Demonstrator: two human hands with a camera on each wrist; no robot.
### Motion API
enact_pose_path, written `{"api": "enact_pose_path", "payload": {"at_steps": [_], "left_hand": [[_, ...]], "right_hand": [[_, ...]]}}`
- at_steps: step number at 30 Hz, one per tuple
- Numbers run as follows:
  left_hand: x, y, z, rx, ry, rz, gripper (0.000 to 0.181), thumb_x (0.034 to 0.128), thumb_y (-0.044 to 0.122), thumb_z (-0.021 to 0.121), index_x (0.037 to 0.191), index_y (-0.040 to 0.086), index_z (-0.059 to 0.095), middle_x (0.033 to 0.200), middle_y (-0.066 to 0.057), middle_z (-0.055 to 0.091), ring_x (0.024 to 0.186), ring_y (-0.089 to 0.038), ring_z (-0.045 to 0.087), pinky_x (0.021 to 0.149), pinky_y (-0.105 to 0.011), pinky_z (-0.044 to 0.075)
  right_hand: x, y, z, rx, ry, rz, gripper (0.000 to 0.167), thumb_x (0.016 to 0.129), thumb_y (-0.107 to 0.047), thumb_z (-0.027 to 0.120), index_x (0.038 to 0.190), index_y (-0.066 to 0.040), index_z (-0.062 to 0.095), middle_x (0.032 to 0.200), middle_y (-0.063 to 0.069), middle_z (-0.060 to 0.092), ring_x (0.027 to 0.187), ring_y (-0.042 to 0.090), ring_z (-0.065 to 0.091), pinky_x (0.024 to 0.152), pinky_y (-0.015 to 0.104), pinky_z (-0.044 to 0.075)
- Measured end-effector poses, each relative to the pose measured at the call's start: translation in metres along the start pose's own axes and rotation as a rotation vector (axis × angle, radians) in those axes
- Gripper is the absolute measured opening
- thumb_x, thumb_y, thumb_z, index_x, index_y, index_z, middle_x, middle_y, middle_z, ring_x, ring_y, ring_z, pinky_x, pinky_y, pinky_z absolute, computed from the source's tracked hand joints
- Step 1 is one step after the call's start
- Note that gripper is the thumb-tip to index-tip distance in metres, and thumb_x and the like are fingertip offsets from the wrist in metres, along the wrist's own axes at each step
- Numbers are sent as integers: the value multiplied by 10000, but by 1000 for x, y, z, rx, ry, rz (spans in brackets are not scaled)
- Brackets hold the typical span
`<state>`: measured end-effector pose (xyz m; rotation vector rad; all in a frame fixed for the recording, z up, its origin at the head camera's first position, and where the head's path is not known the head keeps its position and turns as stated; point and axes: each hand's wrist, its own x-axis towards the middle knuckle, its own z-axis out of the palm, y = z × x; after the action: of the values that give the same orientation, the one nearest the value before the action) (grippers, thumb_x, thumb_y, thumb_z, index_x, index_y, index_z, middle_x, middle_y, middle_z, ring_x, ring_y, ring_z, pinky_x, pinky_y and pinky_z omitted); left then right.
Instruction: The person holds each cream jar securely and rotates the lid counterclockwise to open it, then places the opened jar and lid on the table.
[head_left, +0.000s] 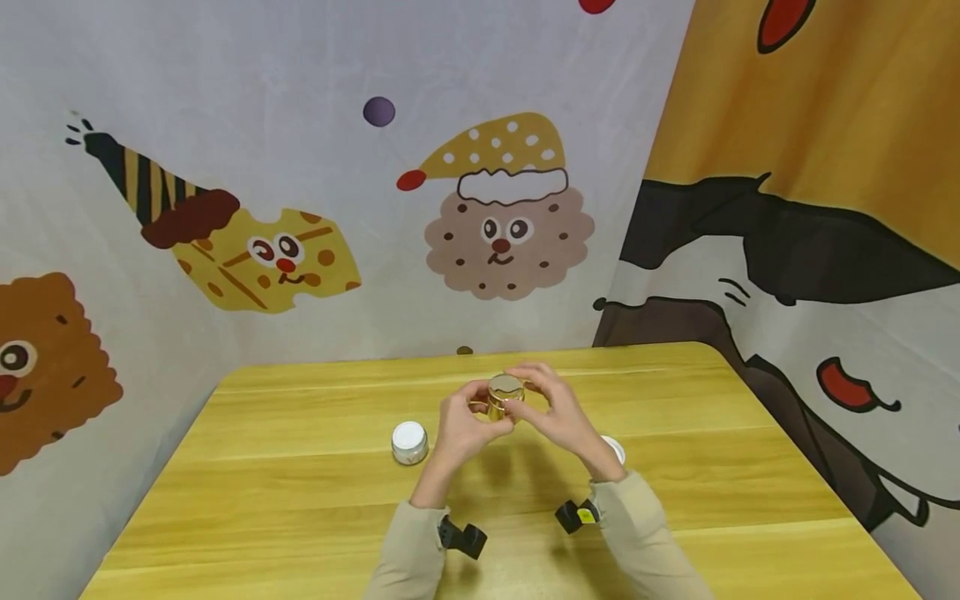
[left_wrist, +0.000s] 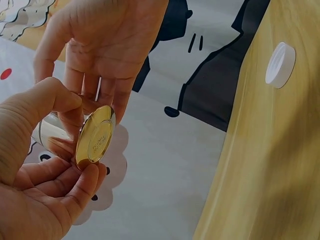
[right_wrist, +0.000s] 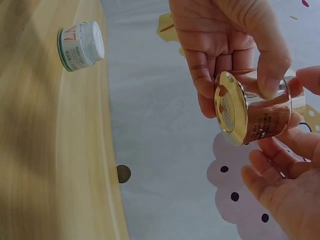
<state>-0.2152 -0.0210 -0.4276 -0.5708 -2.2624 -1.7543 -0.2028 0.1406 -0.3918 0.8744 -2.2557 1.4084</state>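
A shiny gold jar (head_left: 502,407) is held between both hands above the table, its round top facing the head camera. My left hand (head_left: 463,427) grips its side, the thumb across the body in the right wrist view, where dark print shows on the jar (right_wrist: 267,117). My right hand (head_left: 553,410) pinches the jar between thumb and fingers from the other side. The jar's flat gold base (left_wrist: 94,137) is turned to the left wrist camera, with the left hand (left_wrist: 37,155) at lower left and the right hand (left_wrist: 112,42) above. Fingers cover part of the jar.
A white-lidded jar (head_left: 409,443) stands on the wooden table (head_left: 300,483) left of the hands; green and red print shows on this jar (right_wrist: 80,47). A white round lid (left_wrist: 280,65) lies to the right, partly behind the right forearm in the head view. Cartoon-printed cloth hangs behind.
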Motion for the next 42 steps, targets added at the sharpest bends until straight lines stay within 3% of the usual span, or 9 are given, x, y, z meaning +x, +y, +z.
{"api": "enact_pose_path", "payload": {"at_steps": [2, 6, 11, 14, 22, 25, 32, 36, 42], "left_hand": [[0, -1, 0, -3, -2, 2, 412, 658, 56, 780, 1034, -39, 641, 895, -127, 644, 803, -240, 611, 717, -411, 544], [-1, -3, 1, -27, -3, 3, 436, 652, 30, 791, 1049, -58, 634, 909, -144, 644, 814, -273, 615, 720, -442, 542], [-1, -3, 1, -35, -2, 3, 445, 651, 21, 791, 1061, -51, 633, 918, -146, 646, 826, -280, 613, 729, -444, 540], [-1, -3, 2, -13, -4, -8, 437, 656, 31, 782, 1059, -49, 635, 904, -128, 646, 806, -250, 613, 716, -424, 544], [-1, -3, 2, -16, -4, -14, 413, 663, 31, 774, 1046, -41, 639, 894, -141, 643, 794, -275, 617, 712, -512, 525], [-1, -2, 3, -26, -5, -19, 425, 664, 14, 779, 1058, -52, 634, 911, -151, 643, 816, -287, 618, 729, -498, 528], [-6, 36, -6, -37, -22, 2, 402, 662, -73, 728, 1041, -131, 606, 907, -219, 631, 828, -360, 601, 722, -491, 529], [-7, 36, -6, -41, -24, -21, 380, 676, -68, 721, 1036, -121, 612, 887, -222, 629, 810, -386, 606, 719, -524, 521], [-7, 34, -5, -59, -28, -36, 378, 679, -62, 720, 1038, -115, 612, 890, -233, 626, 805, -407, 608, 726, -558, 509]], "right_hand": [[0, -8, -2, -13, -16, 1, 400, 780, 115, 646, 1161, 172, 535, 1131, 338, 519, 1031, 470, 515, 875, 578, 450], [1, -12, -1, -7, -17, 80, 473, 791, 66, 670, 1219, 153, 489, 1196, 315, 495, 1102, 458, 484, 915, 579, 426], [1, -9, 1, 31, 10, 147, 401, 776, 14, 723, 1110, 124, 529, 1137, 278, 521, 1092, 413, 490, 935, 590, 404], [1, -7, 1, 13, 15, 116, 351, 768, 36, 721, 1062, 133, 555, 1093, 275, 536, 1059, 409, 505, 915, 582, 425], [-3, 25, 4, -43, -10, 1, 423, 806, 47, 669, 1210, 90, 553, 1164, 239, 544, 1067, 380, 527, 890, 538, 462], [-4, 26, 4, -40, -15, 14, 464, 824, -1, 670, 1260, 57, 521, 1208, 217, 529, 1109, 351, 511, 904, 547, 449], [-1, 10, 4, 2, 28, 94, 375, 778, 21, 717, 1106, 92, 550, 1132, 251, 535, 1095, 393, 495, 917, 581, 423], [-3, 25, 4, -30, 20, 47, 380, 780, 18, 715, 1137, 60, 593, 1155, 216, 552, 1090, 365, 510, 901, 556, 447], [-4, 30, 4, -37, -21, -4, 430, 825, 2, 667, 1238, 50, 554, 1200, 197, 542, 1094, 345, 522, 899, 517, 463]]}}
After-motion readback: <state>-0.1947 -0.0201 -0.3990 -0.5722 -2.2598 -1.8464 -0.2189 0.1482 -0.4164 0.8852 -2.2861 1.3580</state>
